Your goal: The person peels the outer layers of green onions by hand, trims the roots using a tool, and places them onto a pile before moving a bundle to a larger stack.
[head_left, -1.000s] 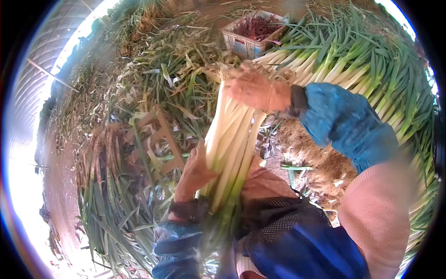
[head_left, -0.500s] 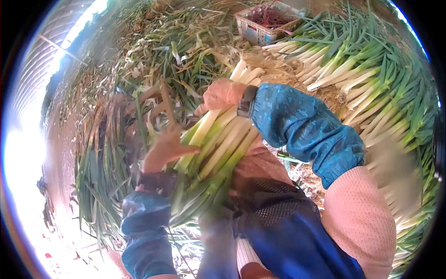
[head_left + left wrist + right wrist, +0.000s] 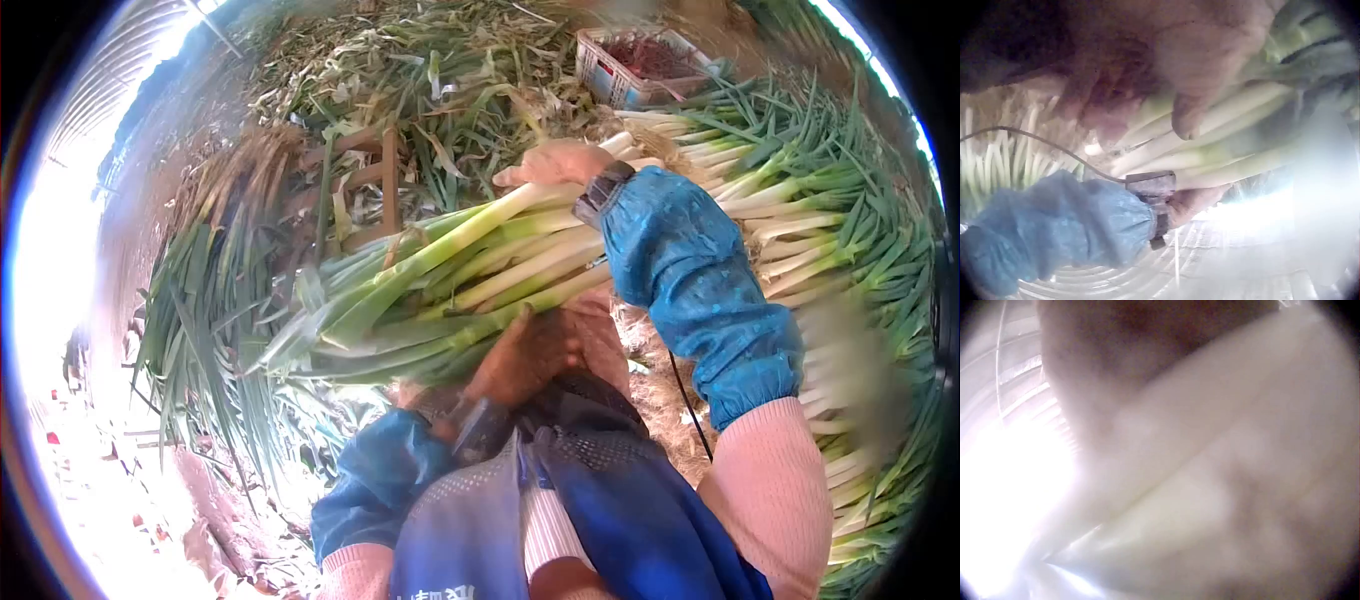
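A thick bundle of long green onions (image 3: 500, 262) lies across the front of the body in the head view, green leaves to the left, white ends to the right. My right hand (image 3: 555, 163) grips the white part from the far side, its fingers partly hidden by the stalks. Below the bundle, close to the lap, my left hand (image 3: 530, 360) has its thumb up by the lower stalks. In the left wrist view the left hand (image 3: 1204, 47) hangs loosely beside the white stalks (image 3: 1191, 140). Blurred pale stalks (image 3: 1191, 481) fill much of the right wrist view.
Rows of green onions (image 3: 800, 210) line the right side. A plastic crate (image 3: 630, 75) with dark reddish strands stands at the back. Trimmed leaves (image 3: 440, 80) cover the ground behind. A wooden frame (image 3: 390, 180) and an upright-looking heap of leafy onions (image 3: 215, 250) are on the left.
The bundle has turned from pointing away to lying crosswise, leaves swung left. My left hand left the bundle's left side and is now beneath it; my right hand moved from the root ends down the stalks.
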`<state>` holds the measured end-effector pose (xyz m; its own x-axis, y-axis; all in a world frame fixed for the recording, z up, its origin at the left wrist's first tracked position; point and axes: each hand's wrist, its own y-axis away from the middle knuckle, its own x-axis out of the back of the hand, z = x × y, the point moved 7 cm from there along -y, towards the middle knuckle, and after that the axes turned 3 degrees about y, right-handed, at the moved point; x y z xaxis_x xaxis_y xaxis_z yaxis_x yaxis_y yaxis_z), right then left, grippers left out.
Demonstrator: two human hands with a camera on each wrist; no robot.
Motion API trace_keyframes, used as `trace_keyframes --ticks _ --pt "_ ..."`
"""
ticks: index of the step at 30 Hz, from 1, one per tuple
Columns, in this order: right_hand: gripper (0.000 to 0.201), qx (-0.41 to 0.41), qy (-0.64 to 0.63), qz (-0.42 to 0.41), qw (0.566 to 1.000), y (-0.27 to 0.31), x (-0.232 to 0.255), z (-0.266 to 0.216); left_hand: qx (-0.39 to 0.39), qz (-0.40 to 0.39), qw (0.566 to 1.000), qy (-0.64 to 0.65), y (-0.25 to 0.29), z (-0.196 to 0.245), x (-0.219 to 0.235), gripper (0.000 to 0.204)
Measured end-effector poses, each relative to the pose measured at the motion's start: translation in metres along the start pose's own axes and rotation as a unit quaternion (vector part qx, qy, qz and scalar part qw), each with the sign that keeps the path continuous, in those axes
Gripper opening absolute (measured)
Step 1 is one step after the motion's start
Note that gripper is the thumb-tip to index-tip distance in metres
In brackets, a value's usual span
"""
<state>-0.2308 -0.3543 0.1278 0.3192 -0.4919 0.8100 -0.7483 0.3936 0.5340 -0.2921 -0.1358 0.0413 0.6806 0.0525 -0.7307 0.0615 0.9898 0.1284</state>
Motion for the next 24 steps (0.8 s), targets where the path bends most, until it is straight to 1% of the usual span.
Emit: trace_keyframes --ticks 1,3,4,6,7,8,10,11,12,14,16,17,19,20,21,22,24 --pt "0.070 0.000 0.001 0.014 1.000 0.000 -0.002 0.004 0.034 0.076 0.970 0.229 0.002 -0.002 0.002 0.057" --pt "0.069 0.003 0.009 0.039 0.999 -0.003 -0.005 0.007 0.007 0.079 0.974 0.212 0.002 0.007 0.025 0.057" --pt "0.068 -0.027 -0.043 0.034 0.998 0.024 0.002 -0.004 -0.013 0.086 0.975 0.205 0.001 0.014 0.030 0.057" --pt "0.068 0.045 -0.082 -0.012 0.996 -0.003 -0.023 0.005 -0.062 0.102 0.973 0.196 -0.005 0.025 0.034 0.057" --pt "0.067 0.076 -0.083 -0.051 0.992 -0.001 -0.025 0.003 -0.087 0.110 0.971 0.195 -0.009 0.031 0.034 0.056" --pt "0.067 0.106 -0.087 -0.091 0.986 0.001 -0.027 0.002 -0.096 0.124 0.973 0.170 -0.011 0.034 0.041 0.054" --pt "0.055 0.132 -0.179 -0.182 0.958 0.027 -0.027 -0.011 -0.108 0.155 0.975 0.120 -0.005 0.029 0.063 0.051" --pt "0.050 0.143 -0.228 -0.226 0.936 0.040 -0.030 -0.018 -0.104 0.150 0.976 0.116 -0.004 0.026 0.071 0.054" --pt "0.054 0.157 -0.195 -0.203 0.947 0.047 -0.027 -0.021 -0.102 0.148 0.977 0.110 0.000 0.030 0.080 0.054" --pt "0.065 0.191 -0.126 -0.167 0.959 0.054 -0.025 -0.036 -0.088 0.173 0.977 0.090 0.013 0.036 0.102 0.053" --pt "0.078 0.204 -0.189 -0.213 0.937 0.045 -0.034 -0.049 -0.071 0.208 0.974 0.059 0.034 0.042 0.131 0.052" --pt "0.081 0.195 -0.194 -0.208 0.939 0.020 -0.039 -0.044 -0.056 0.235 0.970 0.037 0.045 0.046 0.152 0.052" --pt "0.076 0.252 -0.199 -0.175 0.931 -0.006 -0.060 -0.040 -0.006 0.290 0.957 -0.025 0.072 0.031 0.187 0.051" --pt "0.073 0.287 -0.205 -0.198 0.915 -0.009 -0.066 -0.050 0.024 0.304 0.950 -0.067 0.077 0.025 0.203 0.050" --pt "0.070 0.306 -0.220 -0.210 0.902 -0.019 -0.071 -0.061 0.059 0.304 0.945 -0.109 0.073 0.023 0.220 0.050" --pt "0.070 0.312 -0.230 -0.196 0.901 -0.026 -0.070 -0.065 0.083 0.294 0.939 -0.159 0.061 0.024 0.233 0.050" --pt "0.069 0.301 -0.211 -0.119 0.922 -0.044 -0.061 -0.080 0.112 0.250 0.924 -0.267 0.014 0.032 0.251 0.049"
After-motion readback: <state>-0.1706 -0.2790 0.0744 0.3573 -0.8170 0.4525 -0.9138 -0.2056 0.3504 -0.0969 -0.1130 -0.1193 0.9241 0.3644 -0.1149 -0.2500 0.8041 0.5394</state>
